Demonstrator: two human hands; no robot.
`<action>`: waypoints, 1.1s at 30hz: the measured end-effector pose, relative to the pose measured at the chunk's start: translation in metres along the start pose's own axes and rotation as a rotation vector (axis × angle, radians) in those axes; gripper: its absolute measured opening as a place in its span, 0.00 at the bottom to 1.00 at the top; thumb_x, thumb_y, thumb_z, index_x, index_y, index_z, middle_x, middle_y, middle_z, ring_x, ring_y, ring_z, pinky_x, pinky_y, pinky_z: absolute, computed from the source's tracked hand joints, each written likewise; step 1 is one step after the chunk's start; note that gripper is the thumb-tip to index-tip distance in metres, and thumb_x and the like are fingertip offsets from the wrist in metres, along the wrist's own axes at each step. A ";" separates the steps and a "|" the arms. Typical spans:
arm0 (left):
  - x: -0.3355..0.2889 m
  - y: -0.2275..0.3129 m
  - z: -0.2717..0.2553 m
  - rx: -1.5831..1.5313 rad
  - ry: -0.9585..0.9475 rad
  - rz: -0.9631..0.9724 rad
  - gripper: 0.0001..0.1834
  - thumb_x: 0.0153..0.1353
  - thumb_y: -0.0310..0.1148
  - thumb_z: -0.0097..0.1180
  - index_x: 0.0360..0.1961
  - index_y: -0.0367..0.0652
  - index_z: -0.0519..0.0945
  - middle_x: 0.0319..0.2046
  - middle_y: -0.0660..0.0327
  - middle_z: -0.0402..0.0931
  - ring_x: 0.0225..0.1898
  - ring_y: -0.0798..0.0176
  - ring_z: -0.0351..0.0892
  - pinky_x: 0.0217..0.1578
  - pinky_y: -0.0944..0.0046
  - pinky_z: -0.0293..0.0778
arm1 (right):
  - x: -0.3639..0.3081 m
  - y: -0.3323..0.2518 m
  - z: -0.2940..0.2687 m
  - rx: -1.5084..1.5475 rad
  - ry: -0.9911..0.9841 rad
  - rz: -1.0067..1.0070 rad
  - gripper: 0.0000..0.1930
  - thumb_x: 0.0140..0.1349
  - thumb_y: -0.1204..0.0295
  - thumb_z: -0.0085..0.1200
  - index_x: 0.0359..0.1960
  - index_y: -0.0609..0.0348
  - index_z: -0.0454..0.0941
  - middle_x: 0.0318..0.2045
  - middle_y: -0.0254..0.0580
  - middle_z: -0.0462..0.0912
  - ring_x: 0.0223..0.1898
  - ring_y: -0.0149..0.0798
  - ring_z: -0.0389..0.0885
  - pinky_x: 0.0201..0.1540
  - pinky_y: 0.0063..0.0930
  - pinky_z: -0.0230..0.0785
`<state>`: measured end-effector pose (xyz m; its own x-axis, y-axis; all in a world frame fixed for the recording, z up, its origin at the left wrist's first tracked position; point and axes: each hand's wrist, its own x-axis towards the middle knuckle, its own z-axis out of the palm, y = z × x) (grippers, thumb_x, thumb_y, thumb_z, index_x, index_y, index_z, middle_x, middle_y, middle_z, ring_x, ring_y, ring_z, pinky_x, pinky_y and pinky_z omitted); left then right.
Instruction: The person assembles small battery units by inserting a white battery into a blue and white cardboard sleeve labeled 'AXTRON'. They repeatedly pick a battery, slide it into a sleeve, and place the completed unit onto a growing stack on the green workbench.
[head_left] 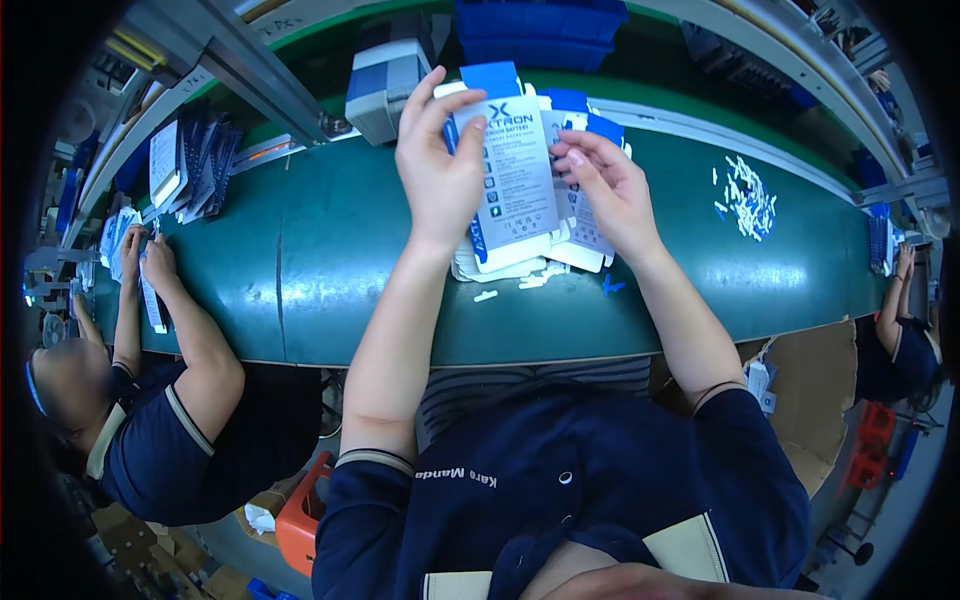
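A flat white-and-grey printed battery carton [522, 175] with a blue side strip and blue top flap stands tilted before me. My left hand [440, 170] grips its upper left side, thumb across the printed face and fingers raised around the edge. Just off the carton's right edge is my right hand [608, 185], its fingers loosely bent and apart, with nothing visible in them. More flat cartons [585, 235] of the same kind lie stacked beneath and behind, partly hidden by the front one and my right hand.
Small white scraps [530, 283] and a blue scrap [612, 287] lie on the green table [350, 260]. A scrap pile [748, 200] sits to the right. Behind are a grey box [388, 90] and a blue bin [540, 35]. A co-worker [190, 400] handles cartons at left.
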<state>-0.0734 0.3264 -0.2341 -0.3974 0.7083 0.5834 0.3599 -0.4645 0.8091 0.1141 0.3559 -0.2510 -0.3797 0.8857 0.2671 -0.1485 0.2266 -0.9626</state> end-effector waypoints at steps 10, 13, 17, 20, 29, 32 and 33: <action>-0.021 0.019 0.024 -0.425 0.135 -0.309 0.17 0.68 0.25 0.49 0.56 0.34 0.62 0.47 0.54 0.71 0.47 0.67 0.73 0.49 0.67 0.71 | -0.015 -0.028 0.006 0.642 -0.161 0.528 0.23 0.69 0.58 0.51 0.57 0.63 0.71 0.49 0.46 0.80 0.48 0.35 0.81 0.50 0.32 0.76; -0.024 0.010 0.030 -0.354 0.095 -0.167 0.18 0.70 0.28 0.48 0.57 0.34 0.60 0.47 0.55 0.67 0.49 0.68 0.69 0.50 0.69 0.68 | -0.016 -0.019 0.006 0.890 -0.240 0.584 0.28 0.67 0.53 0.52 0.60 0.61 0.67 0.53 0.47 0.77 0.53 0.39 0.78 0.55 0.36 0.74; -0.029 0.008 0.032 -0.280 -0.048 -0.014 0.20 0.70 0.30 0.48 0.58 0.35 0.59 0.45 0.57 0.67 0.47 0.70 0.69 0.47 0.70 0.68 | -0.021 -0.017 0.002 0.968 -0.280 0.558 0.33 0.64 0.47 0.53 0.63 0.58 0.64 0.55 0.46 0.75 0.54 0.41 0.77 0.56 0.40 0.73; -0.028 0.011 0.038 -0.241 -0.093 0.068 0.15 0.69 0.31 0.50 0.53 0.34 0.71 0.39 0.59 0.75 0.38 0.74 0.74 0.39 0.75 0.69 | -0.017 -0.016 -0.003 0.966 -0.301 0.497 0.40 0.59 0.40 0.54 0.64 0.57 0.63 0.55 0.46 0.75 0.54 0.42 0.78 0.56 0.41 0.73; -0.028 0.038 0.028 -0.406 -0.294 -0.109 0.30 0.63 0.22 0.54 0.64 0.36 0.58 0.54 0.52 0.67 0.52 0.63 0.72 0.52 0.65 0.70 | -0.012 -0.021 -0.030 0.749 -0.425 0.476 0.51 0.52 0.32 0.53 0.66 0.63 0.60 0.55 0.57 0.74 0.53 0.53 0.78 0.52 0.49 0.76; -0.028 0.040 0.029 -0.546 -0.265 -0.154 0.28 0.62 0.22 0.55 0.62 0.35 0.62 0.53 0.53 0.68 0.50 0.64 0.73 0.51 0.66 0.70 | -0.018 -0.024 -0.039 0.882 -0.568 0.437 0.38 0.57 0.53 0.62 0.62 0.66 0.65 0.52 0.59 0.77 0.51 0.50 0.80 0.57 0.41 0.72; -0.027 0.033 0.031 -0.587 -0.255 -0.135 0.26 0.62 0.22 0.55 0.61 0.35 0.63 0.53 0.54 0.69 0.50 0.65 0.73 0.50 0.66 0.70 | -0.017 -0.028 -0.039 0.814 -0.572 0.444 0.37 0.57 0.54 0.63 0.62 0.67 0.65 0.51 0.60 0.77 0.51 0.50 0.80 0.57 0.40 0.72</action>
<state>-0.0243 0.3083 -0.2254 -0.1685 0.8508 0.4977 -0.2282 -0.5249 0.8200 0.1606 0.3504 -0.2308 -0.8864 0.4547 0.0873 -0.3730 -0.5897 -0.7163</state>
